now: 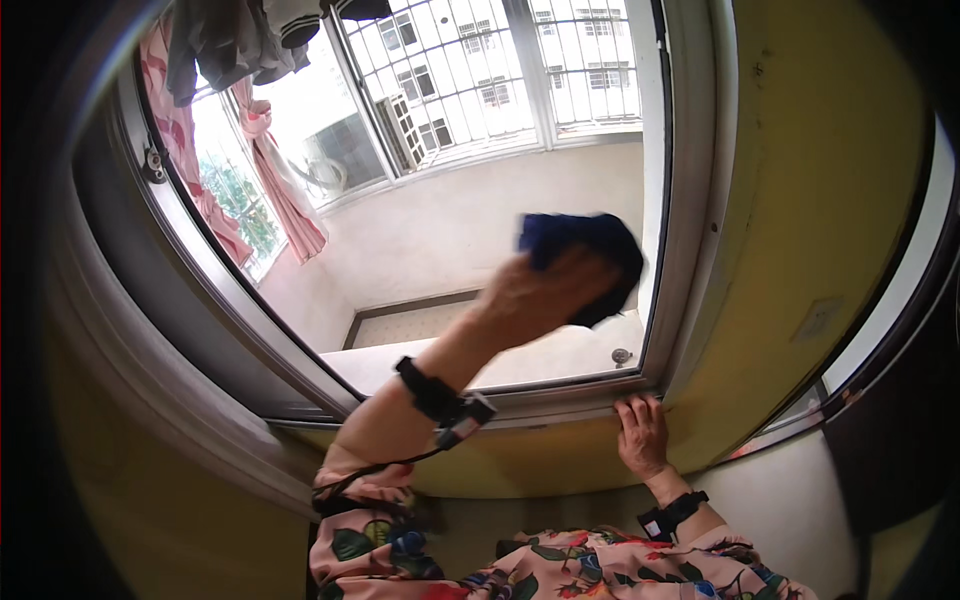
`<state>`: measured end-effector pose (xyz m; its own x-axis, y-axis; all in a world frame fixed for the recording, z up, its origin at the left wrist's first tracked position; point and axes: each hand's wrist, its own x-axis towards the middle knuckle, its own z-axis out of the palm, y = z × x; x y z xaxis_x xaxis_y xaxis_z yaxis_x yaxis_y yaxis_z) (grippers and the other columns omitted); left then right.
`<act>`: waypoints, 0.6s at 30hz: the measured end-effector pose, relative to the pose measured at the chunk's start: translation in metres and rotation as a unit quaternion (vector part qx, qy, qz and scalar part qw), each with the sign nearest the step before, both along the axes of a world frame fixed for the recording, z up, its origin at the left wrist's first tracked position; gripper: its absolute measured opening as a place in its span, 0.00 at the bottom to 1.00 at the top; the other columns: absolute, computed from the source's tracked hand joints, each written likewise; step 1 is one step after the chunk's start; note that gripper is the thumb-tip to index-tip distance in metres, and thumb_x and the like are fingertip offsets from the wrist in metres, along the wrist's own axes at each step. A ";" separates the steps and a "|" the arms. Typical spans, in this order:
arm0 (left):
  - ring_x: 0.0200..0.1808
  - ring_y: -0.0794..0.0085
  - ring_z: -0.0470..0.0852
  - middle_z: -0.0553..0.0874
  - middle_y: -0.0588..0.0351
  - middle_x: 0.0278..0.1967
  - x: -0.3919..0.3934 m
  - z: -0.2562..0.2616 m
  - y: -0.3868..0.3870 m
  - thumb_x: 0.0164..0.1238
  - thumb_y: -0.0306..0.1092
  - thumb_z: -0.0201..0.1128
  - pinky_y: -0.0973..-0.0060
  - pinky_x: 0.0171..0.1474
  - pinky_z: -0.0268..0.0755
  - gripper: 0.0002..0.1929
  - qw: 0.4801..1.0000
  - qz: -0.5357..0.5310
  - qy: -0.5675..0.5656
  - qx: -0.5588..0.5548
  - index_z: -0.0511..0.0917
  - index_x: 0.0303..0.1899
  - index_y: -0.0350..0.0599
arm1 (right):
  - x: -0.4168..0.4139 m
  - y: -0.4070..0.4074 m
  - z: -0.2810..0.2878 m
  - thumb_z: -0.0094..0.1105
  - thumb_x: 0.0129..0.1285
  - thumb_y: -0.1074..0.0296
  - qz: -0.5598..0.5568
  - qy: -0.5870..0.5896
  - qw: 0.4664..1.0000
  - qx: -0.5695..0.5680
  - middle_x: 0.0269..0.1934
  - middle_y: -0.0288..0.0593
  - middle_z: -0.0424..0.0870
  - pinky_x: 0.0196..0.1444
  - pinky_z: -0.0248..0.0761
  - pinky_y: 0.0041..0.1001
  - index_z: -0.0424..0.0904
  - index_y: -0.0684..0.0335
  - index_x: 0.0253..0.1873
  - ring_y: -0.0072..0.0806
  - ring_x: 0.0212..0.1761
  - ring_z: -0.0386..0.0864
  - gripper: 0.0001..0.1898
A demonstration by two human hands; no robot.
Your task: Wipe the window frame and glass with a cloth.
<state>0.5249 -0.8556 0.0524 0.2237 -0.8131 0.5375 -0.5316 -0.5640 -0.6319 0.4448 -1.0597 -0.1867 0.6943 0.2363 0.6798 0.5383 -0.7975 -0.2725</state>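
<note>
My left hand is spread over a dark blue cloth in front of the window glass, toward the pane's right side. The hand and cloth are blurred, and I cannot tell how firmly the cloth touches the glass. Lower right, my right hand rests its fingertips on the window's bottom ledge, holding no loose object. The metal window frame runs up beside the cloth. Black straps with small devices circle both wrists.
A latch sits on the left sash. Beyond the glass are pink curtains, hanging clothes, barred windows and a floor drain. The yellow wall at right carries a wall plate.
</note>
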 end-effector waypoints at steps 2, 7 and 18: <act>0.60 0.65 0.72 0.76 0.58 0.56 -0.012 0.021 0.025 0.53 0.38 0.65 0.66 0.57 0.68 0.27 0.989 0.112 0.082 -0.055 0.74 0.58 0.53 | 0.002 -0.005 -0.001 0.56 0.44 0.79 -0.006 0.007 1.000 0.001 0.49 0.44 0.71 0.57 0.65 0.38 0.73 0.59 0.50 0.43 0.56 0.67 0.23; 0.64 0.44 0.64 0.69 0.37 0.61 -0.025 0.045 0.180 0.56 0.42 0.68 0.53 0.66 0.55 0.35 0.928 0.141 -0.197 -0.285 0.64 0.64 0.36 | -0.002 -0.003 0.002 0.55 0.45 0.79 -0.001 0.005 1.000 0.008 0.49 0.44 0.71 0.57 0.65 0.39 0.73 0.60 0.50 0.44 0.56 0.66 0.22; 0.62 0.46 0.68 0.66 0.32 0.61 -0.010 0.045 0.162 0.66 0.46 0.61 0.61 0.64 0.61 0.37 0.742 0.081 -0.203 -0.634 0.56 0.65 0.27 | 0.002 -0.002 -0.004 0.55 0.47 0.77 -0.013 -0.014 1.000 -0.011 0.48 0.44 0.71 0.54 0.66 0.38 0.73 0.60 0.50 0.43 0.55 0.67 0.20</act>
<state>0.5145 -0.6937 0.0969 -0.1255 0.4238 0.8970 -0.3034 -0.8773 0.3720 0.4470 -1.0615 -0.1902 0.6815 0.2328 0.6938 0.5239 -0.8171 -0.2405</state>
